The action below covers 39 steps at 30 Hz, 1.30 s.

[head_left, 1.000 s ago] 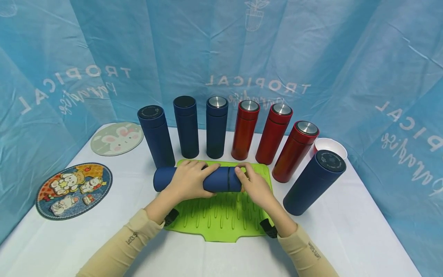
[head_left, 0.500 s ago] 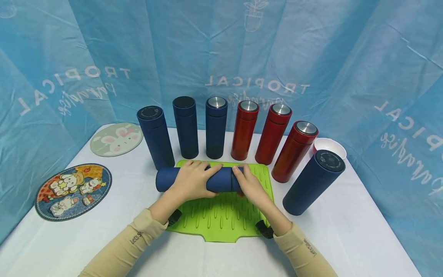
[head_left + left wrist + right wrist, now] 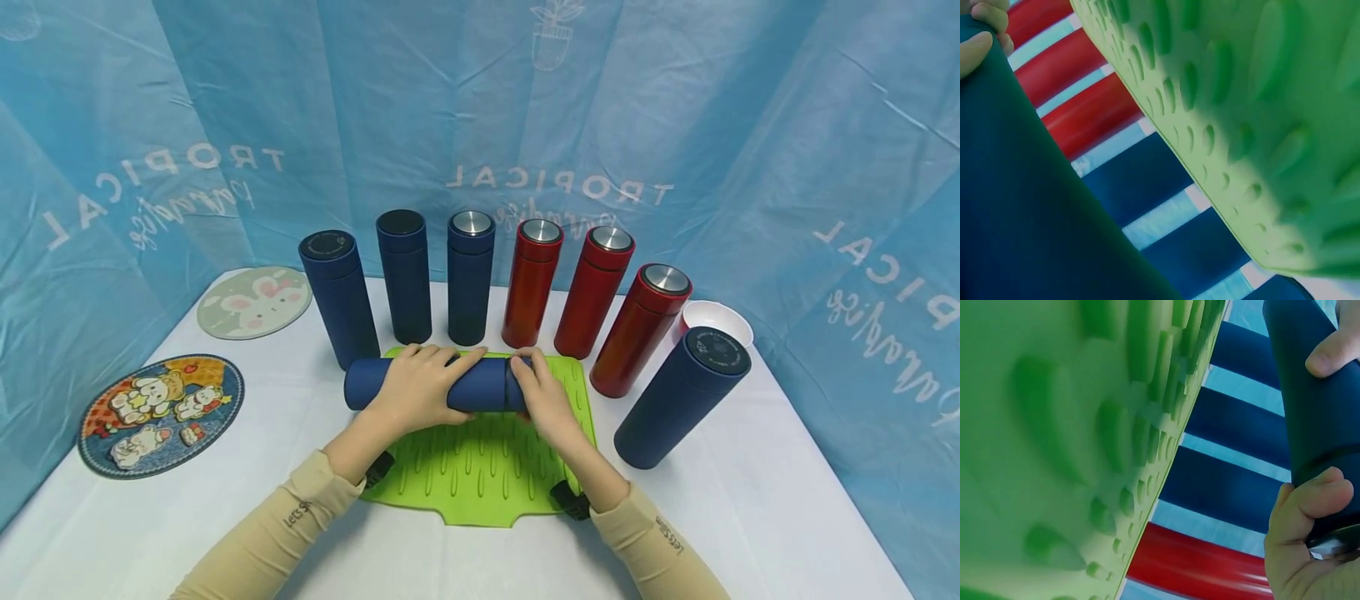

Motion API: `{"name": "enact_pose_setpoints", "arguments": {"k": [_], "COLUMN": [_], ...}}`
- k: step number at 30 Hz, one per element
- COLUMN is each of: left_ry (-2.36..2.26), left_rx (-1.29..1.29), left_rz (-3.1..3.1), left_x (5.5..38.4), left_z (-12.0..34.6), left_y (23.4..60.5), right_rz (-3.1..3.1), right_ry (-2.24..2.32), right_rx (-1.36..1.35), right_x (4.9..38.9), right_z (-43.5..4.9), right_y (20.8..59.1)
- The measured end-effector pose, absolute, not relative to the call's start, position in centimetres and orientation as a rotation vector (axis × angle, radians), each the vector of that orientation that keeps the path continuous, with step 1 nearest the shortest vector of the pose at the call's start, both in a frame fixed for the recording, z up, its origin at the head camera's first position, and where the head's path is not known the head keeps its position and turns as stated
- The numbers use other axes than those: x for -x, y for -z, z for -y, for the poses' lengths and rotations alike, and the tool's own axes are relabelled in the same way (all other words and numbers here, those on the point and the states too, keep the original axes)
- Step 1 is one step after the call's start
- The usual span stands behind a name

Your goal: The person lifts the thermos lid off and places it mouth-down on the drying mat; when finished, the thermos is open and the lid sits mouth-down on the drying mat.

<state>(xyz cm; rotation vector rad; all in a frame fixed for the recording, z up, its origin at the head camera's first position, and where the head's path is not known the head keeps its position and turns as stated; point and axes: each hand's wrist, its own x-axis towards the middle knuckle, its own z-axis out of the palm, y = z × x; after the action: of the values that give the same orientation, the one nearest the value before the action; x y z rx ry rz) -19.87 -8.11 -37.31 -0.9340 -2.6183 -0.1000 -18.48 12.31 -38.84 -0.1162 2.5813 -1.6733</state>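
Observation:
A dark blue thermos bottle (image 3: 480, 387) lies sideways over the far part of a green ridged mat (image 3: 483, 475). My left hand (image 3: 423, 387) grips its body from above, thumb and fingers round it. At the right end my right hand (image 3: 543, 396) holds the lid, just past the dark seam. In the right wrist view the right fingers (image 3: 1325, 490) curl over the lid, and a bit of shiny metal end shows beside them. The left wrist view shows the bottle's body (image 3: 1035, 187) large and close, with fingertips at its upper end.
Behind the mat stand blue thermos bottles (image 3: 407, 283) and red thermos bottles (image 3: 528, 292) in a curved row. Another blue bottle (image 3: 671, 408) stands at right, near a red-and-white bowl (image 3: 716, 317). Two picture mats, one round (image 3: 255, 304), one oval (image 3: 161, 417), lie left.
The held bottle has shifted slightly right. My right hand has turned and its fingers now wrap farther round the lid. The standing bottles have not moved.

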Motion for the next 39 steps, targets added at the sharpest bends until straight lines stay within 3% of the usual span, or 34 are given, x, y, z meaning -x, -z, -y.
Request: {"name": "enact_pose_setpoints", "arguments": {"k": [18, 28, 36, 39], "left_ry": [0.052, 0.048, 0.024, 0.024], "left_rx": [0.915, 0.943, 0.958, 0.966], "left_rz": [2.574, 2.558, 2.567, 2.57], "left_x": [20.1, 20.2, 20.2, 20.2], "left_z": [9.4, 9.6, 9.9, 10.0], "left_y": [37.4, 37.3, 36.8, 36.7], "right_rz": [-2.527, -2.568, -2.567, -2.569], "right_ry": [1.751, 1.737, 1.689, 1.696], "right_rx": [0.073, 0.262, 0.44, 0.518], "right_x": [18.7, 18.7, 17.5, 18.2], "right_z": [-13.1, -13.6, -13.4, -13.8], "right_y": [39.0, 39.0, 36.6, 37.8]}}
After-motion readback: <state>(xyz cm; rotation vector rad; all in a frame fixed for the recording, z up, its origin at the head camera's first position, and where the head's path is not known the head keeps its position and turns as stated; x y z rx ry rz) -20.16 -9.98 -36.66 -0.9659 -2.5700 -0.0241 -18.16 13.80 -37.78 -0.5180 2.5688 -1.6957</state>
